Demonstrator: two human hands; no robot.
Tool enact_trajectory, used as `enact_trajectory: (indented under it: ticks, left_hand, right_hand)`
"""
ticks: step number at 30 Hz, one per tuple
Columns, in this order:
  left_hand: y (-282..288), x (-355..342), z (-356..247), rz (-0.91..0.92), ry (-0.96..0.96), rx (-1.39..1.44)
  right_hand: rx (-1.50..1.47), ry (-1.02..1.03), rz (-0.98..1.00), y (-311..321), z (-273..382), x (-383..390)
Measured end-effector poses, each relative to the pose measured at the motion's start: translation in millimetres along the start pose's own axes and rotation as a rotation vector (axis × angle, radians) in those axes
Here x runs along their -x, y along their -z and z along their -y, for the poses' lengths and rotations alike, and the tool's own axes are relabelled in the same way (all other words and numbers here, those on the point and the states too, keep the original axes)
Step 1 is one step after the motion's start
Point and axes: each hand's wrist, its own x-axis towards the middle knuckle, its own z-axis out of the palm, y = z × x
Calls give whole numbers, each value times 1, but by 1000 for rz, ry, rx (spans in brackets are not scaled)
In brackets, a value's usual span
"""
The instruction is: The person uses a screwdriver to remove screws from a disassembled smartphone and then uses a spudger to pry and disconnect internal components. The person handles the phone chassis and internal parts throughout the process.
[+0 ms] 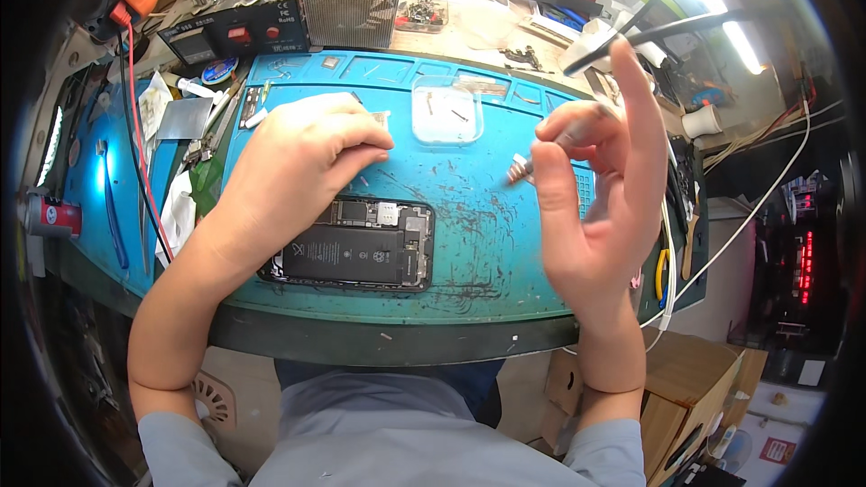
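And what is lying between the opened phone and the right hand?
In the head view, only scuffed blue mat lies there; a blurred metal piece in the right hand juts above it.

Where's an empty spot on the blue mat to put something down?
The biggest bare patch of blue mat, just scuffed, lies between the opened smartphone and the right hand. A narrower one separates the phone from the clear plastic box. It's crowded around the white tissue on the left and the metal grille behind.
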Motion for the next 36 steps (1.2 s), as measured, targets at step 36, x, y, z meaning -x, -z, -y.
enact_trajectory:
  ticks: [36]
  left_hand:
    - [0,13,-30,212,-93,101]
  right_hand:
    - [549,-211,53,75,-6,51]
